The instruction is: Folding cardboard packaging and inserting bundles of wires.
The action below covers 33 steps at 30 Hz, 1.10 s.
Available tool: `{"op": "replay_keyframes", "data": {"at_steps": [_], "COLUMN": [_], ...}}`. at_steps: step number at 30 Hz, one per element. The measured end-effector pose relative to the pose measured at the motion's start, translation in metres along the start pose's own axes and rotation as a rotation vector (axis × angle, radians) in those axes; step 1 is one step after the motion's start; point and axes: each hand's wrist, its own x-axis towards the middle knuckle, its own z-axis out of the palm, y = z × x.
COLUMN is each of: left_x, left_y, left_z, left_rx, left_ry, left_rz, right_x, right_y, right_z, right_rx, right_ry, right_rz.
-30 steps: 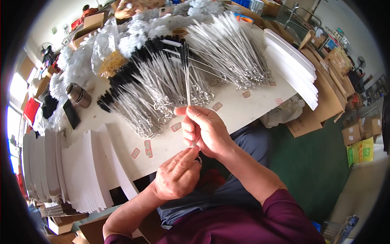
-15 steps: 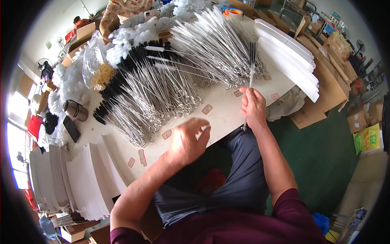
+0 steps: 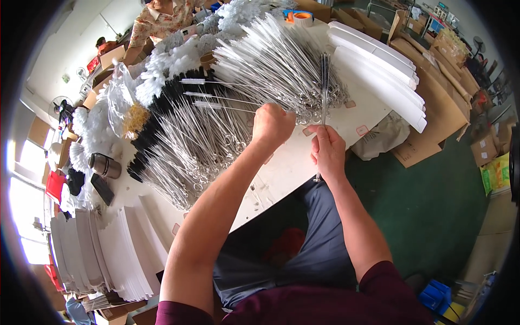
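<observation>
My right hand [image 3: 329, 151] is closed around slim wire brushes [image 3: 324, 92] with dark bristles, held upright over the table's near edge. Their ring ends stick out below the fist; how many are in it I cannot tell. My left hand [image 3: 272, 125] is curled at the handle ends of a few white-bristled brushes [image 3: 207, 104], which lie across the black ones. Its back hides whatever the fingers grip. Beyond it spreads a thick pile of white-bristled brushes [image 3: 265, 59]. A pile of black-bristled brushes [image 3: 179, 135] lies to the left, its ring handles toward me.
Small red-edged cards [image 3: 362, 131] lie on the white table [image 3: 271, 181]. White folded sheets [image 3: 379, 76] stand at the right, more white sheets [image 3: 119, 249] at the near left. A steel flask [image 3: 104, 166] and a phone [image 3: 102, 189] lie left. Across the table is another person [image 3: 160, 24].
My left hand has moved forward and right, from over the near table edge to the white-bristled brushes' handles, and has closed. My right hand still holds the dark-bristled brushes, slightly lower.
</observation>
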Motion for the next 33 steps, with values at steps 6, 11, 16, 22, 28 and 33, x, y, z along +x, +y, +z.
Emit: {"op": "replay_keyframes", "data": {"at_steps": [6, 11, 16, 22, 28, 33], "left_x": [0.024, 0.011, 0.001, -0.006, 0.013, 0.02], "left_y": [0.005, 0.014, 0.02, 0.046, 0.052, 0.069], "left_z": [0.003, -0.017, -0.058, -0.114, -0.151, -0.189], "left_rx": [-0.065, -0.408, -0.337, -0.093, -0.214, -0.334], "left_ry": [-0.12, -0.114, -0.106, 0.08, 0.279, 0.355], "left_rz": [-0.265, -0.262, -0.052, 0.277, 0.37, 0.469], "right_x": [-0.001, 0.0, 0.0, 0.016, 0.071, 0.122], "right_y": [0.008, 0.007, 0.005, 0.0, -0.017, 0.004], "right_z": [-0.001, -0.003, -0.005, 0.005, 0.058, 0.06], "right_rx": [-0.045, -0.016, -0.009, 0.05, 0.197, 0.208], "right_ry": [-0.007, -0.008, -0.014, -0.157, -0.27, -0.224], "right_rz": [-0.071, -0.039, -0.04, -0.102, 0.034, 0.023]}}
